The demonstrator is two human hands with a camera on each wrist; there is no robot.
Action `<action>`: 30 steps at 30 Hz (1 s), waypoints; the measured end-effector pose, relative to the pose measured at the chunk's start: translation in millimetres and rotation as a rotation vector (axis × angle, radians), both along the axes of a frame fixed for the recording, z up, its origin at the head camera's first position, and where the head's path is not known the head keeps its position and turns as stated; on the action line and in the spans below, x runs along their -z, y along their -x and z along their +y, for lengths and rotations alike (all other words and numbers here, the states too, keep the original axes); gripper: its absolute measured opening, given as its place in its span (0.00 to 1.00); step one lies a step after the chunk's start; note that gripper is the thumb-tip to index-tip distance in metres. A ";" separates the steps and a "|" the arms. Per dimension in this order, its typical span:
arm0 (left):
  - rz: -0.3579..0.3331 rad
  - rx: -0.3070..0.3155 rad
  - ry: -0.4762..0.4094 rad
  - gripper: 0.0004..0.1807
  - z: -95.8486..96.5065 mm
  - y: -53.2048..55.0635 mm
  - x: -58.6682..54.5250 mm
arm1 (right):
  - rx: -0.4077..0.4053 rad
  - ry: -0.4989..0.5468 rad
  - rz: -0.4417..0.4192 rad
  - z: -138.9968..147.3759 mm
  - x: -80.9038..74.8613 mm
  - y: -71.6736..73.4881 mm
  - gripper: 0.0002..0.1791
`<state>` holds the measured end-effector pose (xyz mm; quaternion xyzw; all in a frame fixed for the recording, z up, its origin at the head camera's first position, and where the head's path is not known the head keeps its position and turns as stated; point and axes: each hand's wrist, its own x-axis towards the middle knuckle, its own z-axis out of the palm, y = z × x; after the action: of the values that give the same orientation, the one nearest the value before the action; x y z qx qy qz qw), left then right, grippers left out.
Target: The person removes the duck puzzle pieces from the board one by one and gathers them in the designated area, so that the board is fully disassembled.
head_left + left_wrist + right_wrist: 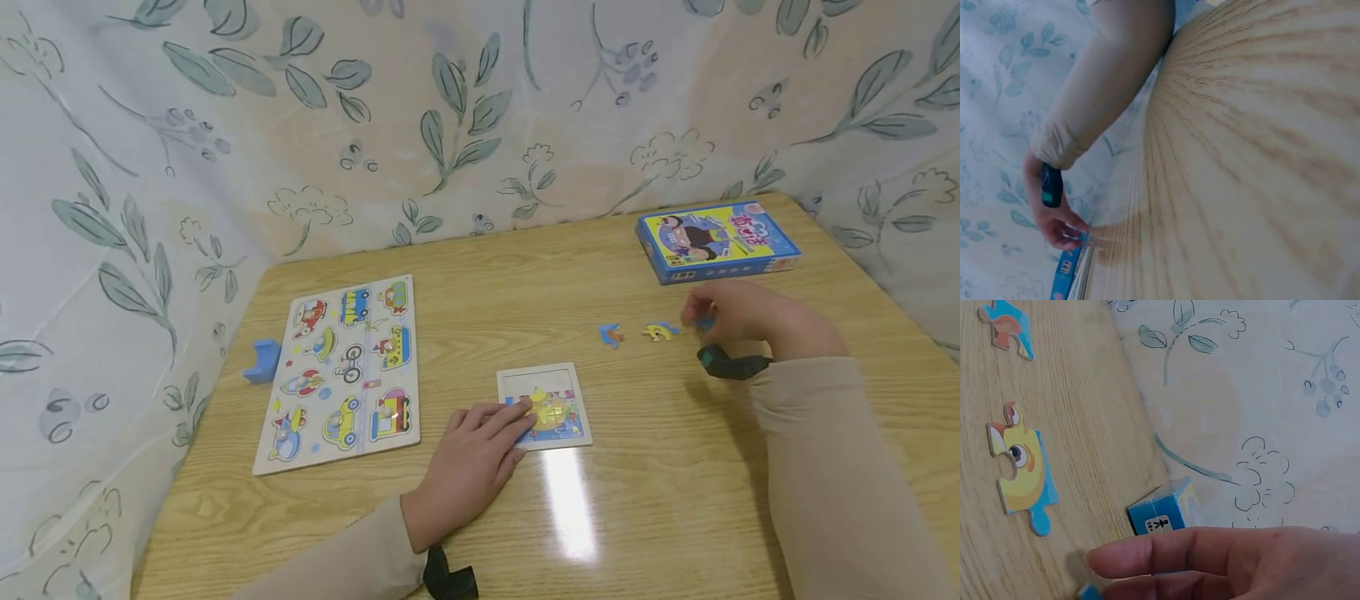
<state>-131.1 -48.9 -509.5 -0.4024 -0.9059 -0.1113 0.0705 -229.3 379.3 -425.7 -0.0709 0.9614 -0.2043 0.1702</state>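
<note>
My left hand (476, 446) rests flat with fingers extended over the left side of a small framed jigsaw puzzle (581, 417). Its lower part is filled with a yellow figure on blue; the upper part shows bare board. Farther right, my right hand (738, 317) pinches a blue puzzle piece (705, 323) low over the table. In the right wrist view only a corner of that piece shows by the fingertips (1113, 559). Beside this hand lie a yellow piece with an eye (1029, 469) and a blue and orange piece (1013, 328), both loose.
A wooden peg board (348, 375) with vehicle pictures lies at the left, a blue block-like object (264, 361) touching its outer side. Behind the right hand sits a blue and yellow box (720, 242). Patterned cloth (465, 117) hangs along the table's back edge.
</note>
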 end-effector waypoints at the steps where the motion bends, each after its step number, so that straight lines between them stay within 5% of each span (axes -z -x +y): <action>1: 0.001 0.000 0.000 0.25 0.0 0.1 0.0 | 0.003 -0.004 0.000 -0.2 -0.6 -0.1 0.14; 7: 0.000 -0.004 0.006 0.25 -0.2 -0.1 1.4 | -0.039 0.005 0.094 -20.5 -16.5 -3.6 0.08; 13: -0.003 -0.016 0.010 0.24 -1.2 -0.4 3.1 | -0.201 0.158 0.146 -105.6 -31.0 -12.9 0.03; 20: 0.028 -0.005 -0.049 0.20 -1.7 -0.1 4.3 | -0.484 0.247 -0.014 -195.8 -0.9 -27.9 0.16; 30: 0.078 0.013 -0.121 0.14 0.6 -0.3 2.9 | -0.510 0.261 -0.106 -212.0 25.5 -30.8 0.21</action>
<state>-130.7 -48.4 -512.4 -0.4070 -0.8916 -0.1507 0.1291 -198.5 167.3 -451.2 -0.3211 0.8678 -0.2803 0.2554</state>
